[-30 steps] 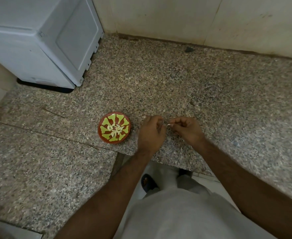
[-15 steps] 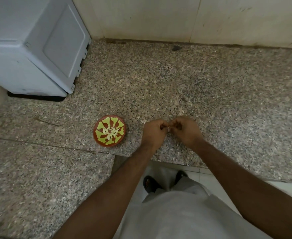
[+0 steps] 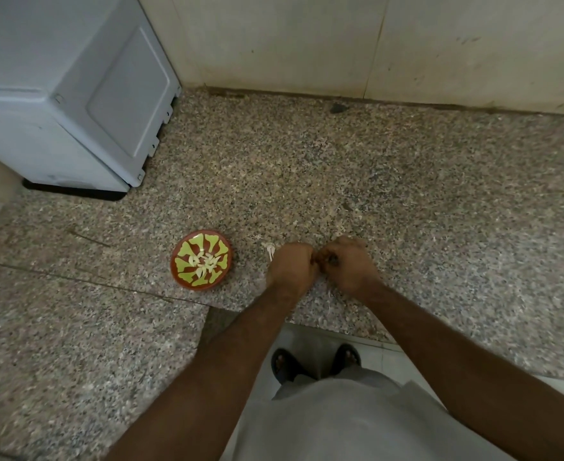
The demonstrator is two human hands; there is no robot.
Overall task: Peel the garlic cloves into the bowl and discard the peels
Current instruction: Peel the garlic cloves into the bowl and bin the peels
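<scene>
Nearest, both hands meet over the bench's (image 3: 423, 201) near edge. The left hand (image 3: 292, 266) and right hand (image 3: 349, 264) have fingers curled tight, tips pressed together; what they pinch is hidden, so I cannot tell. Half a second ago they met the same way. Pale garlic peels (image 3: 270, 250) lie just left of the left hand. Further left sits the bowl (image 3: 202, 259) holding peeled cloves (image 3: 206, 261). Far left stands a white appliance (image 3: 64, 91).

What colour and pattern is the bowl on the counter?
The bowl is reddish-brown with yellow-green petal-like shapes radiating inside; seen in the head view.
</scene>
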